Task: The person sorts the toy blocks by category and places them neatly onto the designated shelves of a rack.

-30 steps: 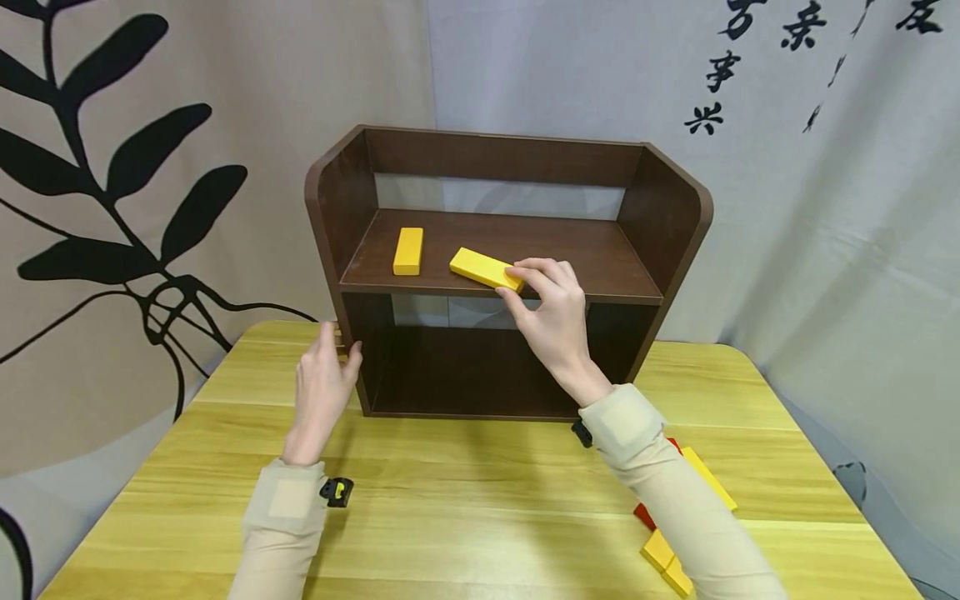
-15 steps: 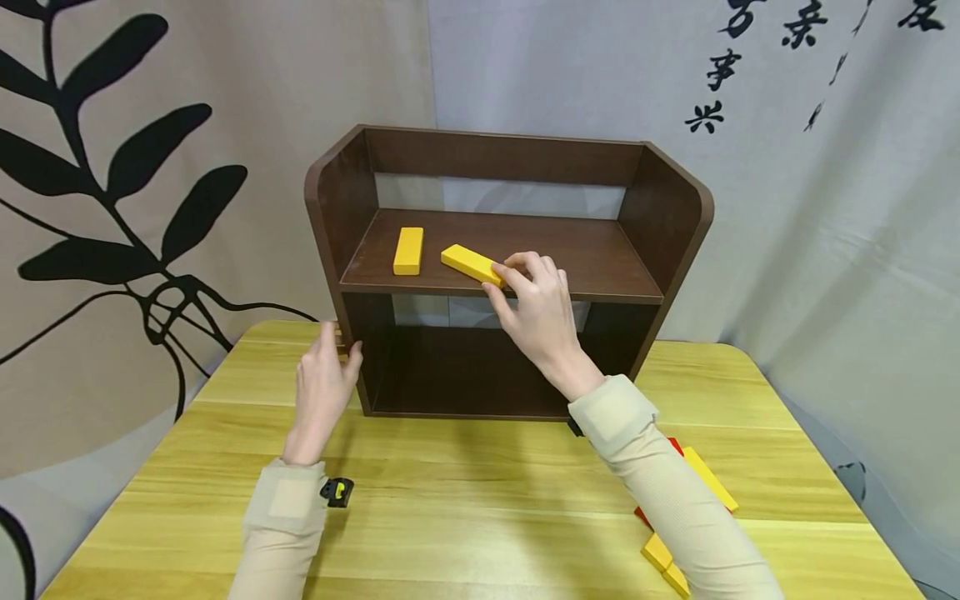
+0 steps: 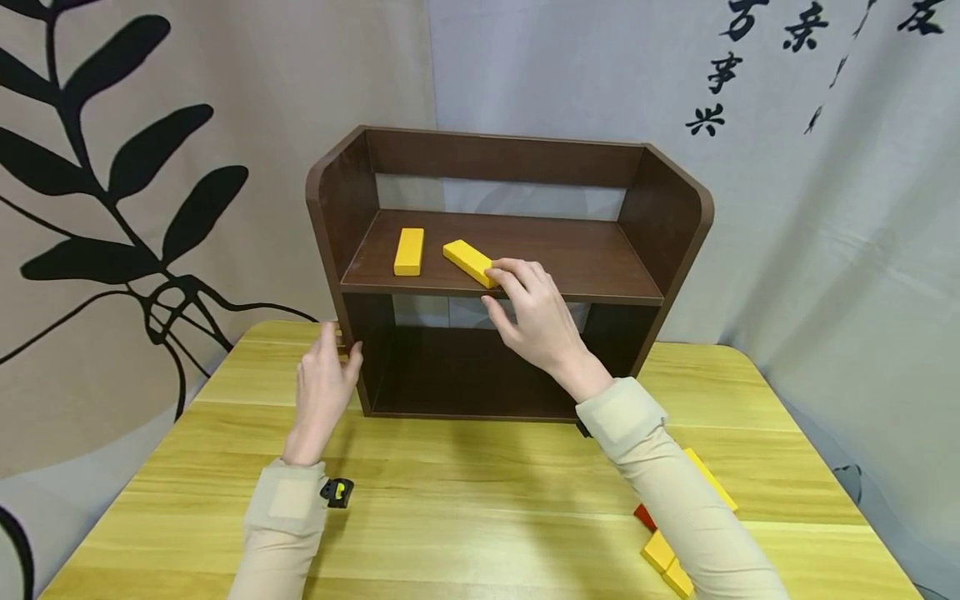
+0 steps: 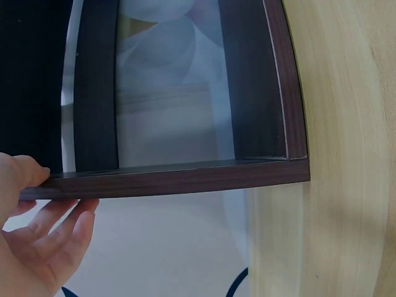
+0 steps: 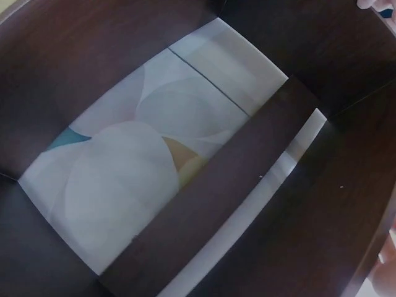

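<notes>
- Two yellow blocks lie on the upper shelf board; the longer one (image 3: pixel 469 261) is the piece in hand, lying flat and skewed w/ its near end at the board's front edge.
- Right hand (image 3: pixel 534 318): fingertips on that block's near end, fingers lightly bent over it, thumb tucked below the shelf edge. Looks like a touch/push, not a full grip — can't tell for sure if the thumb is pinching.
- Short yellow block (image 3: pixel 408 251) sits to the left of it, straight front-to-back, a clear gap between the two.
- Shelf unit (image 3: pixel 666 218): dark brown, two levels, stands on the counter (image 3: pixel 465 492); lower bay looks empty as far as visible.
- Left hand (image 3: pixel 322 392) steadies the unit's left side panel, thumb on the front edge and fingers spread along the outer face; wrist view confirms the fingers lie straight, holding nothing else.
- Step, as I read it: setting/aligning the long block on the upper level beside the short one.
- Next move prob. calls for a small nudge to square the long block parallel w/ its neighbour, then lifting the fingers off w/o dragging it over the edge.
- More blocks (image 3: pixel 663 557), yellow and red, lie on the counter under the right forearm, partly hidden.
</notes>
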Tool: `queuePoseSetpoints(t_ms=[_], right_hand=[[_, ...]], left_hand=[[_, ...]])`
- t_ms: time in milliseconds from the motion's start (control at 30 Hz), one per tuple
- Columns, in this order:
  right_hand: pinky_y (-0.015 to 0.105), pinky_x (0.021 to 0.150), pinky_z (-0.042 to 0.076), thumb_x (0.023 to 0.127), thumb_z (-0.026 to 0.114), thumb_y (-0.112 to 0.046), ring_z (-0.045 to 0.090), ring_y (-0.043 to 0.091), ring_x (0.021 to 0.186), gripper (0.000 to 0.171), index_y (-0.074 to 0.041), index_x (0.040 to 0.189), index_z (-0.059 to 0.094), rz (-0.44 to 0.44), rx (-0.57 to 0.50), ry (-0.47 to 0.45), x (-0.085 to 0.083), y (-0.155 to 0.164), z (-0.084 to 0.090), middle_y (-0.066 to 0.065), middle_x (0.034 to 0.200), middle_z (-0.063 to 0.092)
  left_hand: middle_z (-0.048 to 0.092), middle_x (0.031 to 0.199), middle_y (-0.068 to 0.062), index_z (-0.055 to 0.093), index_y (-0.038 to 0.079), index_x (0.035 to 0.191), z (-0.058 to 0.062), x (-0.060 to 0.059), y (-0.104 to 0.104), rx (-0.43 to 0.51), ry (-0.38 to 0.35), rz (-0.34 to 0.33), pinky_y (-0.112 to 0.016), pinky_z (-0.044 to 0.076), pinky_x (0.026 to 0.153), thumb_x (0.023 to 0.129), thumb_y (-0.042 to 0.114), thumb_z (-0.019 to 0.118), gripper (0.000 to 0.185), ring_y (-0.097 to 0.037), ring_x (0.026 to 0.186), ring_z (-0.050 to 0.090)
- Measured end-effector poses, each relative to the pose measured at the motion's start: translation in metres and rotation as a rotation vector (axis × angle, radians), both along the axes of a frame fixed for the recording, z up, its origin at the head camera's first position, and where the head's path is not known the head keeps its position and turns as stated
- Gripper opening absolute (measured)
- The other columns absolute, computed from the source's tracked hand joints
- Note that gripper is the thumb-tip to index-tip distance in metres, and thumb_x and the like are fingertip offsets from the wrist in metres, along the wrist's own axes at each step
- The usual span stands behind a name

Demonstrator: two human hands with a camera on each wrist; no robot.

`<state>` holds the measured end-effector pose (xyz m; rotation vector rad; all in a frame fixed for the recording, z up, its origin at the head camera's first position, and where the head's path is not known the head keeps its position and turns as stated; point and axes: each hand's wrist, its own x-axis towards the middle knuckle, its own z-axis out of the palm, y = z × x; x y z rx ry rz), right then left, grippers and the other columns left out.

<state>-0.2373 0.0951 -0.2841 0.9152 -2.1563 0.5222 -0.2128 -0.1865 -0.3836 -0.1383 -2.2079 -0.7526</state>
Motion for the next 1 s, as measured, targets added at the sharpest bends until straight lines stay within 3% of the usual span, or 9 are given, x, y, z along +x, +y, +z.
queuePoseSetpoints(t_ms=[200, 400, 567, 1000], right_hand=[[0.041, 0.101, 0.041, 0.095, 0.057, -0.028, 0.044, 0.030, 0.118, 0.046, -0.004, 0.134, 0.051, -0.034, 0.155, -0.056, 0.002, -0.006, 0.004, 0.013, 0.133, 0.050], [0.040, 0.111, 0.034, 0.097, 0.054, -0.028, 0.046, 0.027, 0.128, 0.042, -0.002, 0.130, 0.052, -0.044, 0.189, -0.051, 0.002, -0.008, 0.006, 0.012, 0.137, 0.051], [0.044, 0.113, 0.033, 0.096, 0.055, -0.028, 0.047, 0.028, 0.128, 0.046, -0.002, 0.134, 0.051, -0.051, 0.225, -0.014, 0.002, -0.009, 0.006, 0.013, 0.138, 0.050], [0.041, 0.111, 0.035, 0.098, 0.050, -0.033, 0.047, 0.027, 0.130, 0.050, -0.007, 0.140, 0.046, -0.078, 0.286, -0.040, 0.006, -0.021, 0.008, 0.012, 0.144, 0.046]], left_hand=[[0.064, 0.086, -0.027, 0.049, -0.004, 0.102, 0.000, 0.000, 0.000, 0.002, -0.006, 0.004, -0.050, 0.049, 0.051, 0.087, 0.007, 0.065, 0.025, -0.045, 0.067, 0.064], [0.065, 0.087, -0.027, 0.049, -0.004, 0.102, 0.000, -0.001, 0.000, 0.005, -0.016, 0.003, -0.050, 0.049, 0.052, 0.087, 0.008, 0.065, 0.024, -0.045, 0.069, 0.064], [0.065, 0.088, -0.027, 0.050, -0.004, 0.102, 0.000, 0.000, -0.001, 0.006, -0.018, 0.000, -0.050, 0.050, 0.052, 0.088, 0.008, 0.065, 0.024, -0.045, 0.069, 0.064], [0.065, 0.088, -0.027, 0.050, -0.005, 0.104, 0.000, 0.000, -0.001, 0.005, -0.012, -0.004, -0.050, 0.050, 0.053, 0.088, 0.008, 0.065, 0.025, -0.045, 0.070, 0.064]])
